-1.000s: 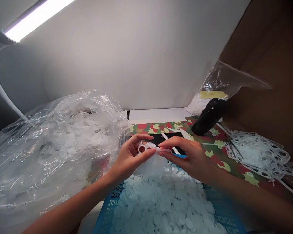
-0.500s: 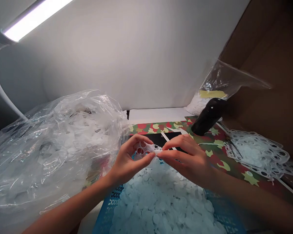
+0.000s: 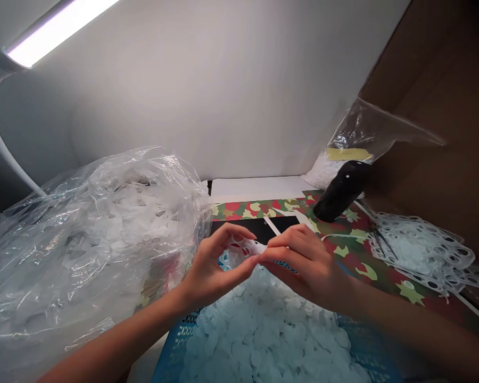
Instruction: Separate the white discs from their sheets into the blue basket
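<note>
Between my two hands is a thin white sheet with round punched-out holes [image 3: 239, 247], partly hidden by the fingers. My left hand [image 3: 213, 266] curls around its left side, thumb and fingers gripping it. My right hand [image 3: 303, 263] pinches its right end, the fingertips meeting the left thumb tip. Both hands are above a blue plastic basket [image 3: 175, 346]. Many small white translucent discs [image 3: 267, 335] fill the basket in a heap.
Clear plastic bags with white pieces [image 3: 104, 255] bulk at left, under a lit lamp [image 3: 59, 29]. On the right are a black cylindrical object [image 3: 341, 191], a pile of perforated white sheets [image 3: 419, 252] and a bag with a yellow label [image 3: 347, 154]. A patterned cover [image 3: 359, 255] lies beneath.
Both hands have dipped slightly, and the right fingers have closed further over the sheet. Less of the holed sheet shows now.
</note>
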Action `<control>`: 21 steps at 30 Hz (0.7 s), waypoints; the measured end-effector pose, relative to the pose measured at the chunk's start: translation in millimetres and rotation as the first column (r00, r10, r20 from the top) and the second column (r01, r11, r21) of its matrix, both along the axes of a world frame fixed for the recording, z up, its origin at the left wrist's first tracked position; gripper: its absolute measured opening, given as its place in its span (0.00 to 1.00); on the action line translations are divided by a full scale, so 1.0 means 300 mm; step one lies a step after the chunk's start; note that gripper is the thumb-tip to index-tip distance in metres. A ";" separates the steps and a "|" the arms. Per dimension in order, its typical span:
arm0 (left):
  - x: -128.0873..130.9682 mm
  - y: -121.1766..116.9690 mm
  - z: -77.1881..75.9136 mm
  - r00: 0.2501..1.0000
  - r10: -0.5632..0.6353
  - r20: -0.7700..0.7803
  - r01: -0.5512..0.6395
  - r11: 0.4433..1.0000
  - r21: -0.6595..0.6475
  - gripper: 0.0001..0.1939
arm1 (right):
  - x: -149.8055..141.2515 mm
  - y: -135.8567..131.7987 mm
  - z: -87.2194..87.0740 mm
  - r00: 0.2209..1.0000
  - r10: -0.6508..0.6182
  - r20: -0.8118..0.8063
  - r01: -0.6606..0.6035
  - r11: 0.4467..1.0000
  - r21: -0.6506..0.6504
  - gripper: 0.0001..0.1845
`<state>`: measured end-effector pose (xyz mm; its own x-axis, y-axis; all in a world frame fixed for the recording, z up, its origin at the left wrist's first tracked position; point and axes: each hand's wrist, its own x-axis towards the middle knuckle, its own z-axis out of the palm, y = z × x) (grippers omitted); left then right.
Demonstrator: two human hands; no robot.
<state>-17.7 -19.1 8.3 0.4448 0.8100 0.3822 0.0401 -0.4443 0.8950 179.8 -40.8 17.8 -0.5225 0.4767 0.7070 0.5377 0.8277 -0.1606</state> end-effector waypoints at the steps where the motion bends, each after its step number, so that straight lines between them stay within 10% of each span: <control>1: 0.001 0.000 0.000 1.000 -0.009 0.008 0.009 1.000 -0.027 0.11 | -0.001 0.000 -0.001 1.000 0.005 0.014 -0.005 1.000 0.002 0.05; 14: 0.016 0.051 -0.004 0.921 0.228 0.314 -0.146 0.953 -0.265 0.11 | -0.019 -0.018 0.013 0.913 0.376 0.156 -0.388 0.920 0.050 0.07; 21: 0.012 0.044 -0.005 0.932 0.111 0.344 -0.048 0.981 -0.186 0.10 | -0.019 -0.021 0.008 0.930 0.347 0.119 -0.339 0.937 -0.081 0.03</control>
<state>-14.1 -5.8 6.9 0.2389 0.9043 0.3539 -0.2624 -0.2908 0.9201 174.1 -47.1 20.3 -0.7465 0.2900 0.5988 0.2420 0.9567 -0.1616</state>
